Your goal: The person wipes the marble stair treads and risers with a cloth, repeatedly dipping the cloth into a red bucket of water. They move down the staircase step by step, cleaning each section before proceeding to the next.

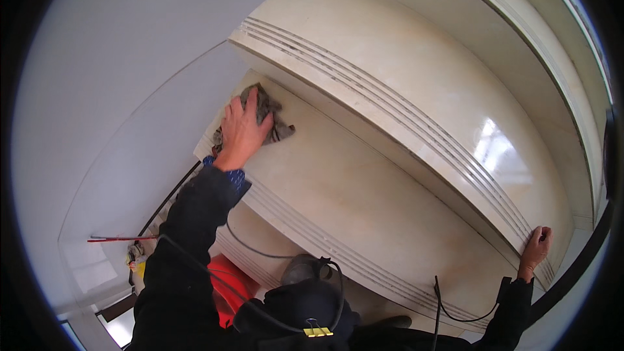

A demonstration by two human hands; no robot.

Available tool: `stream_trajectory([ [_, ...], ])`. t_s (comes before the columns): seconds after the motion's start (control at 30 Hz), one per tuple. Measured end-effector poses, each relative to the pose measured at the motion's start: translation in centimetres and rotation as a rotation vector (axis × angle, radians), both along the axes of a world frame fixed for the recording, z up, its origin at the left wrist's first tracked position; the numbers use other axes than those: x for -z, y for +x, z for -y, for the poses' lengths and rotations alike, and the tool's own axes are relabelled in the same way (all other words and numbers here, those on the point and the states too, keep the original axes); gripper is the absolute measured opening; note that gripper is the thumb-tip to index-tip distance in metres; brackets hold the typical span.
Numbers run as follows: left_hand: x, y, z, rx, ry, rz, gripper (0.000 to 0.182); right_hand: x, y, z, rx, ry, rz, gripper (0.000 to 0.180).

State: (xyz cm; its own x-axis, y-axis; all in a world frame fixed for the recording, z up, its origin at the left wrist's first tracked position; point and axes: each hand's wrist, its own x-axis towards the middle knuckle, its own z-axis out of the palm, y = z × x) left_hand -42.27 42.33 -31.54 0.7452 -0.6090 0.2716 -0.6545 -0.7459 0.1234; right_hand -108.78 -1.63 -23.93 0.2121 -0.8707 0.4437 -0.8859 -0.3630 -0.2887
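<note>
A crumpled grey cloth lies on a cream stone stair tread, near its left end by the white wall. My left hand presses on the cloth, fingers spread over it. On the right, my right hand rests with curled fingers at the grooved front edge of the stair tread above; no object shows in it. Dark grooves run along that edge.
White wall borders the stairs on the left. A red object stands on a lower step. Black cables hang near my body. A black curved handrail runs at the right.
</note>
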Motion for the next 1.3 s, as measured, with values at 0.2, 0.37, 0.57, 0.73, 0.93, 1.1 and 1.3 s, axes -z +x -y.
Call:
stream_trajectory([
  [0.2,1.3,7.5,4.2,-0.227,-0.024,-0.043,0.068,0.3,-0.9,0.0,0.005,0.019,0.028,0.025],
  [0.37,1.2,7.3,0.1,-0.044,-0.008,-0.067,0.064,1.1,-1.4,0.1,-0.005,0.016,0.060,0.027],
  [0.57,0.6,2.5,-8.1,-0.120,0.040,-0.073,0.064,1.2,-0.6,0.1,0.011,0.058,0.142,0.027],
  [0.73,0.2,-2.7,-12.3,-0.241,0.070,-0.116,0.063,0.8,0.0,-0.7,0.046,0.013,0.062,0.028],
  [0.93,0.7,-0.8,-11.7,-0.221,0.142,-0.046,0.061,0.7,-0.4,-0.6,0.008,0.030,0.090,0.030],
  [1.1,0.8,5.7,-5.5,-0.277,0.110,0.025,0.056,0.6,-0.5,-0.3,0.035,0.053,0.110,0.030],
  [1.3,2.4,8.5,2.7,-0.183,0.066,0.106,0.053,0.3,0.0,-0.7,0.055,-0.003,0.054,0.021],
])
